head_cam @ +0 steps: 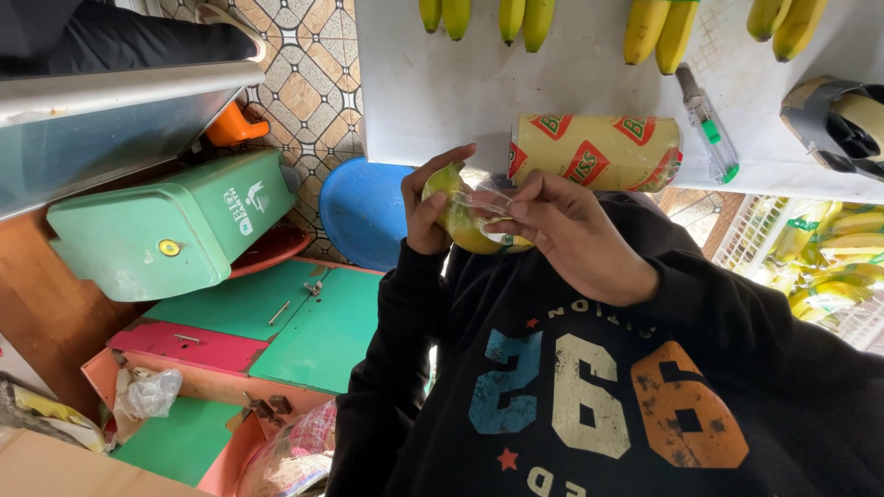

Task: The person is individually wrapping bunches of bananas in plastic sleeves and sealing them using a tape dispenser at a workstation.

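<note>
Hands (516, 221) around crosswise banana (465, 225)

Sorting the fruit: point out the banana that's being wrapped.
The banana held between both hands, under clear film; the others lie bare along the white table's far edge.

1. The banana (465, 230) held between the left hand (425, 216) and the right hand (580, 244) has smooth, waxy yellow-green skin, partly under clear, shiny plastic film (488, 204).
2. The roll (597, 152) on the desk (479, 101) is glossy printed plastic film, yellow and red.
3. The desk top looks matt white, slightly scuffed.
4. The green box (157, 235) is hard plastic with a dull sheen.
5. The sweatshirt (599, 396) is soft matt black cloth with a cracked print.
6. The floor (308, 83) is glazed patterned tile.
</note>
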